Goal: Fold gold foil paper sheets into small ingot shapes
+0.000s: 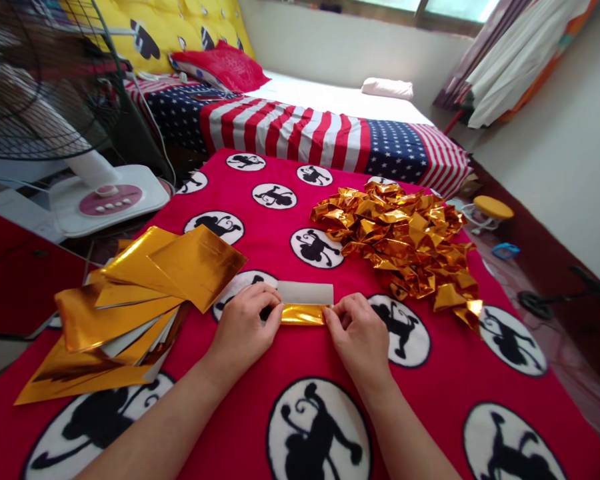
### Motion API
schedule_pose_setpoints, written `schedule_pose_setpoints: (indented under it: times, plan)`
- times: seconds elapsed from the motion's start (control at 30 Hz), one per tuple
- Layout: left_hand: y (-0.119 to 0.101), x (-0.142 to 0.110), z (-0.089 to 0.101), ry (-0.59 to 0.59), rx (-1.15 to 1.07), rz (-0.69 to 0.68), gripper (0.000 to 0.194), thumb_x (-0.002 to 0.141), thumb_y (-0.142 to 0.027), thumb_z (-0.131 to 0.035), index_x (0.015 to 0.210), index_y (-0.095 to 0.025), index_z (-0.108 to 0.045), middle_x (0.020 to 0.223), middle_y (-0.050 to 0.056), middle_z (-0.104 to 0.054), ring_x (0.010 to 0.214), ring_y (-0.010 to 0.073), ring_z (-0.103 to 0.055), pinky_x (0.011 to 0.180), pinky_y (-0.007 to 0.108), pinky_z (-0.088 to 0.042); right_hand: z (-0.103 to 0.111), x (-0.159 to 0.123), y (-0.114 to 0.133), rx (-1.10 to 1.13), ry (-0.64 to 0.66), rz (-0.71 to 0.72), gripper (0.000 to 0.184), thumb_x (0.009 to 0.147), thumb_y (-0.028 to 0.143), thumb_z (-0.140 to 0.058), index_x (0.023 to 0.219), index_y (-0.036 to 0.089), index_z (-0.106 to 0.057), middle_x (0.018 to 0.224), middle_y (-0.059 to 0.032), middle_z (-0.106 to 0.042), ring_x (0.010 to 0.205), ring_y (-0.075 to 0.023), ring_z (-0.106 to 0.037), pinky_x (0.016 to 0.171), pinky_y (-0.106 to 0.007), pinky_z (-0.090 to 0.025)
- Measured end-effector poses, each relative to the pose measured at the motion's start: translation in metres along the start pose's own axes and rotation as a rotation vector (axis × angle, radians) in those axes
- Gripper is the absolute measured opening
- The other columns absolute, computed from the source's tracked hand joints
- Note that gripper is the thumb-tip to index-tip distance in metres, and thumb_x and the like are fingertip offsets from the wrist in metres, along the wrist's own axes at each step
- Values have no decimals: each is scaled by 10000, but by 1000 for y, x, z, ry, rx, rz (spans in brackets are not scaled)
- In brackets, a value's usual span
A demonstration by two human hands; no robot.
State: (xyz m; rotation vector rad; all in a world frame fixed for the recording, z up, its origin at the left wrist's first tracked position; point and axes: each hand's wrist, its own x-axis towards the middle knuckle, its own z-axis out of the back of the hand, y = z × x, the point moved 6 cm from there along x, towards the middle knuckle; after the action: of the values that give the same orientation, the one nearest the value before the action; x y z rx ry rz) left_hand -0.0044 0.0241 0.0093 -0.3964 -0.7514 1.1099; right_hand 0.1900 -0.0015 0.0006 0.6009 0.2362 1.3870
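A small gold foil sheet (304,312), white on its back, lies folded on the red blanket (260,373) in front of me. My left hand (244,328) pinches its left end with fingers closed. At the other end my right hand (359,331) pinches the sheet the same way. The white upper flap (305,292) stands just behind the gold fold. A fanned stack of flat gold sheets (130,307) rests left of my left hand. A heap of folded gold foil pieces (405,240) sits to the upper right.
The red blanket with black-and-white monkey circles covers the work surface. A white pedestal fan (105,193) stands at the far left. A bed with a stars-and-stripes cover (310,133) and a red pillow (225,67) lies behind. A yellow stool (490,210) stands on the floor at right.
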Motion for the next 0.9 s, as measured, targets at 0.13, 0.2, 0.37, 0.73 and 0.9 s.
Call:
schedule_pose_setpoints:
  times: [0.13, 0.2, 0.37, 0.73, 0.9]
  plan:
    - [0, 0, 2, -23, -6, -6, 144, 814, -143, -565, 678, -185, -583, 844, 32, -665, 832, 172, -626, 783, 305, -477, 0, -1, 0, 7, -1, -4, 215, 839, 313, -612, 664, 202, -555, 742, 29, -558, 586, -100, -504, 556, -255, -309]
    - [1, 0, 2, -32, -2, -2, 137, 803, -144, -577, 673, -186, -584, 845, 34, -666, 834, 176, -628, 784, 310, -480, 1, -1, 0, 11, -1, -5, 218, 839, 317, -613, 663, 201, -555, 742, 29, -560, 585, -100, -504, 555, -254, -310]
    - [1, 1, 1, -43, 11, 4, 132, 785, -141, -592, 663, -190, -582, 836, 36, -669, 825, 182, -628, 771, 318, -486, 3, 0, 1, 15, 2, -10, 225, 839, 313, -612, 653, 201, -552, 740, 29, -561, 579, -100, -502, 554, -256, -309]
    - [0, 0, 0, -47, 6, 7, 157, 777, -115, -577, 644, -193, -552, 818, 32, -662, 819, 185, -624, 776, 327, -479, 3, 0, 3, 12, 1, 4, 217, 845, 290, -589, 656, 199, -532, 753, 21, -556, 599, -105, -508, 569, -256, -321]
    - [1, 1, -1, -34, 6, 14, 164, 790, -124, -569, 643, -192, -552, 820, 34, -657, 827, 186, -619, 789, 328, -474, 2, -1, 1, 4, 0, 1, 246, 853, 303, -582, 640, 198, -517, 751, 21, -544, 596, -106, -500, 578, -263, -323]
